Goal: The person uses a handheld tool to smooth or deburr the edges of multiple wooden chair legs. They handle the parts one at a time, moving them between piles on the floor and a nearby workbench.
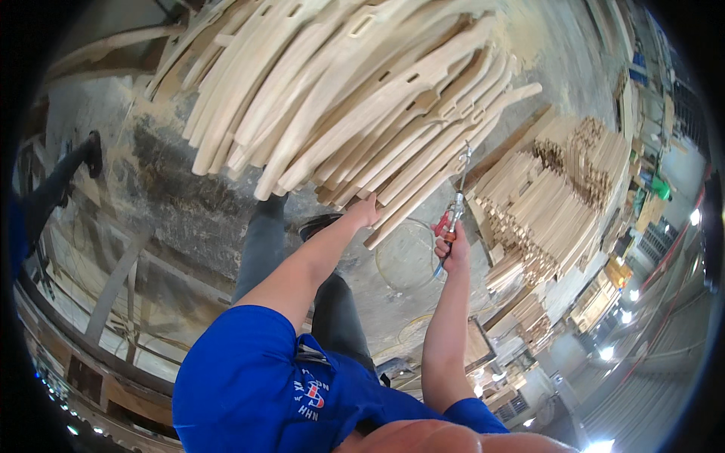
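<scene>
"Blue short-sleeved shirt [234, 377] is nearest, at the near left. What is the biggest thing beyond it?"

"One broad pile of curved wooden slats [325, 98], pale and bare, on the grey concrete floor [181, 211]. Several have slots cut through them."

"Which way do they lie?"

"Mostly side by side, long axes slanting from near left to far right, with the near ends staggered."

"And to the right?"

"Across a gap stands a second stack of wooden strips [540, 200], packed closer. At the far left edge is another person's dark-trousered leg [64, 170]."

"What about the smaller things?"

"A slim metal hand tool [459, 204] with red and orange parts, just right of the slat pile. Its long axis runs near to far, leaning slightly right; the thin tip points away from the wearer, beside the pile's right edge."

"How is it held?"

"The right hand [454, 253] is wrapped around its handle. The left hand [367, 211] reaches the near ends of the rightmost slats; whether its fingers grip one, I cannot tell."
</scene>
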Demonstrator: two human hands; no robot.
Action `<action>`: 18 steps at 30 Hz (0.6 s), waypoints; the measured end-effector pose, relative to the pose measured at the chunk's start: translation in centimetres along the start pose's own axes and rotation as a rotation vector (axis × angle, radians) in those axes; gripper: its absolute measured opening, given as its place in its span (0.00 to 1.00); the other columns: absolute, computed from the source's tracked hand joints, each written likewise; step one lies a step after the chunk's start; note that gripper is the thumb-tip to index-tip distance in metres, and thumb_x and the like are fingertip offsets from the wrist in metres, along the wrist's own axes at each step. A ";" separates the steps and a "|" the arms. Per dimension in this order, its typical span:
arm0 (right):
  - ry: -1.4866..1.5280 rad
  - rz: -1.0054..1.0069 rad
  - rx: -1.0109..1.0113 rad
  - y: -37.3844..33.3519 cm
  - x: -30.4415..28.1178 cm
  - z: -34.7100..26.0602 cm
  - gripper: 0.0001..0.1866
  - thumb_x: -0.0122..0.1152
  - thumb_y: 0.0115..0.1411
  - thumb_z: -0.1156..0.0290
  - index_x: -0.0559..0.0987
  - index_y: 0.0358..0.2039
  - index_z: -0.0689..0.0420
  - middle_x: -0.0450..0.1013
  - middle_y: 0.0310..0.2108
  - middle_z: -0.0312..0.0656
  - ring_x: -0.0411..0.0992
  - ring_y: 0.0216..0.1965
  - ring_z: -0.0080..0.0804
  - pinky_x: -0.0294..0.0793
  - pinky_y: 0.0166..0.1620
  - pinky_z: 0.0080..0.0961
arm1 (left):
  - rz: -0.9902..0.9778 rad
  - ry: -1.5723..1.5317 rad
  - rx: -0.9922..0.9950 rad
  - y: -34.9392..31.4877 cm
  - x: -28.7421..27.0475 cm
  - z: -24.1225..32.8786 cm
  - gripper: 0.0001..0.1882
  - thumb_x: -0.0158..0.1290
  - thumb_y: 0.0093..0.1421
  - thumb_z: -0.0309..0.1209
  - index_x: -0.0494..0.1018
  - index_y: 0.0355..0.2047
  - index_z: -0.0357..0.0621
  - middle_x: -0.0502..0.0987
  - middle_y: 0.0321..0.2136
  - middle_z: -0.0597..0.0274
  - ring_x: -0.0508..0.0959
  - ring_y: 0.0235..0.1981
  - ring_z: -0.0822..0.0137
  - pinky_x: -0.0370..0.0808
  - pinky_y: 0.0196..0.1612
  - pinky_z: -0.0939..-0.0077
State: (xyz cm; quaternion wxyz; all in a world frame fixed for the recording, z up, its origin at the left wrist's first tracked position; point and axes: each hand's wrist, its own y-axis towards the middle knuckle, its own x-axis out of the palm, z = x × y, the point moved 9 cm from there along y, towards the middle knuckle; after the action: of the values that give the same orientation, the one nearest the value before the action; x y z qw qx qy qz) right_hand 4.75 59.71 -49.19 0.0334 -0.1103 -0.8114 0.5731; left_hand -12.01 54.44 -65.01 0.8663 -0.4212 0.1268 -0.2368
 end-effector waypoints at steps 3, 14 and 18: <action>0.018 -0.022 -0.021 -0.9 -1.1 1.5 0.19 0.37 0.64 0.53 0.67 0.46 0.51 0.73 0.33 0.47 0.53 0.10 0.17 0.52 0.13 0.15 | 0.031 -0.173 0.017 1.8 0.5 1.4 0.40 0.49 0.53 0.39 0.43 0.61 0.37 0.70 0.44 0.38 0.72 0.45 0.49 0.68 0.48 0.61; 0.113 -0.080 -0.181 -3.6 -5.6 2.6 0.21 0.37 0.64 0.53 0.67 0.45 0.56 0.73 0.33 0.47 0.52 0.10 0.16 0.51 0.12 0.16 | 0.163 -0.184 -0.052 5.2 -2.6 6.9 0.34 0.56 0.41 0.41 0.65 0.48 0.35 0.73 0.40 0.44 0.73 0.45 0.53 0.68 0.47 0.67; 0.089 -0.010 -0.279 -4.5 -7.6 2.0 0.20 0.38 0.64 0.54 0.67 0.41 0.60 0.73 0.30 0.46 0.53 0.09 0.17 0.51 0.11 0.17 | 0.448 -0.071 0.050 2.4 -4.5 11.0 0.26 0.53 0.42 0.43 0.71 0.38 0.35 0.75 0.35 0.43 0.75 0.40 0.51 0.70 0.44 0.65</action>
State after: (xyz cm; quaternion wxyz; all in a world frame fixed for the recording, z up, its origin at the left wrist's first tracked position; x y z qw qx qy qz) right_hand 11.11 54.80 -45.13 0.0566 -0.1351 -0.8813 0.4492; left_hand -10.50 65.41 -60.08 0.9113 -0.3690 0.1805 -0.0267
